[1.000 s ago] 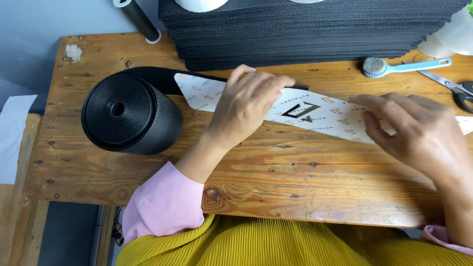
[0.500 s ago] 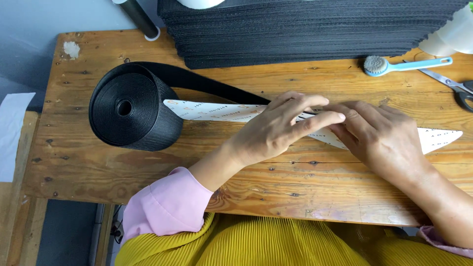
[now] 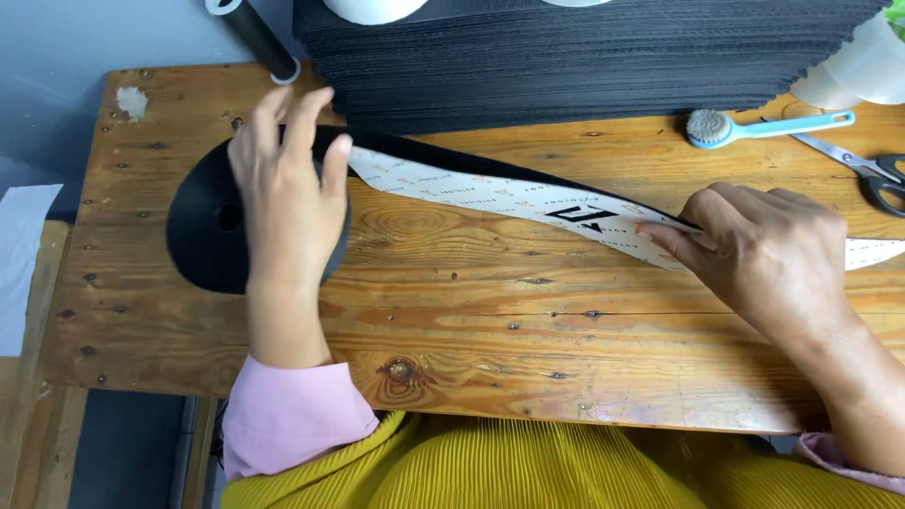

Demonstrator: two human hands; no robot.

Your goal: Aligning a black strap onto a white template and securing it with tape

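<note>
While the left hand point(image 3: 283, 198) lies flat over the black roll of tape point(image 3: 212, 226) at the left end of the wooden table point(image 3: 490, 320), we see its fingers spread slightly and curved over the roll's upper edge, resting on it rather than clamped around it. From under that hand a long strip runs to the right across the boards — a black band along its far edge and a white printed backing paper point(image 3: 490, 196) facing up, with small pale marks and one dark emblem near the right hand.

The right hand point(image 3: 768, 250) presses down on the strip's right part, fingers together and pointing left, the fingertips point(image 3: 660, 234) pinning the paper to the table; we cannot tell whether the thumb is tucked beneath the strip. Beyond the hand, the strip's white tip point(image 3: 872, 253) pokes out toward the right edge.

At the back of the table stands a tall stack of dark sheets point(image 3: 584, 57). To its right lie a small brush with a light blue handle point(image 3: 764, 126) and a pair of scissors point(image 3: 867, 170), both well apart from the hands — the scissors partly cut off by the frame. A black spool point(image 3: 256, 36) sits at the far left corner. We see pink sleeves point(image 3: 292, 424) and a yellow pleated garment point(image 3: 509, 467) at the near edge.
</note>
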